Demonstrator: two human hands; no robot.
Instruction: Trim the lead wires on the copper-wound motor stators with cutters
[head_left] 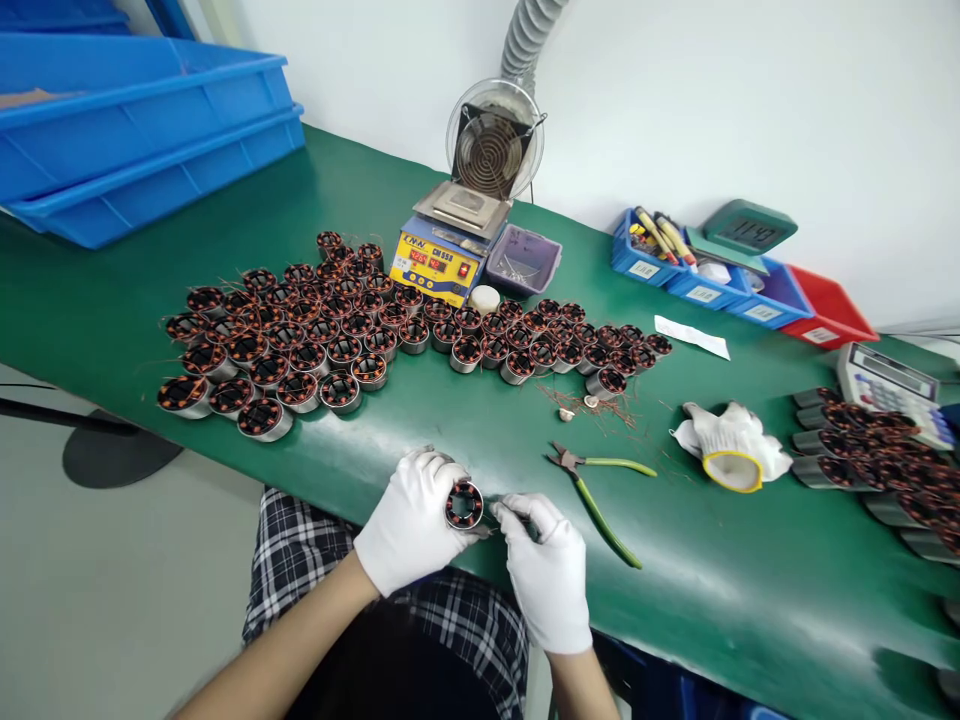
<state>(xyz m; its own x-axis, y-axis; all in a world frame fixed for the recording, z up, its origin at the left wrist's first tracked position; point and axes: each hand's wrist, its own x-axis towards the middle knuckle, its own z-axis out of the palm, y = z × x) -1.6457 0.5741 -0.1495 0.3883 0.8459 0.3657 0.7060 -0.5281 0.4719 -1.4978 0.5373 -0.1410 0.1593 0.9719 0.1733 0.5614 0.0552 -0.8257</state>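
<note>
Gripping wound stator (464,504) lower centre at worktop (450,420) edge | left hand (411,520) clamped round it | right hand (546,570) pinched on small tool, unclear | advice: steady stator, work leads gently

Green bench (420,420); wound stators (315,330); cutters (600,490); glove (731,445).
</note>
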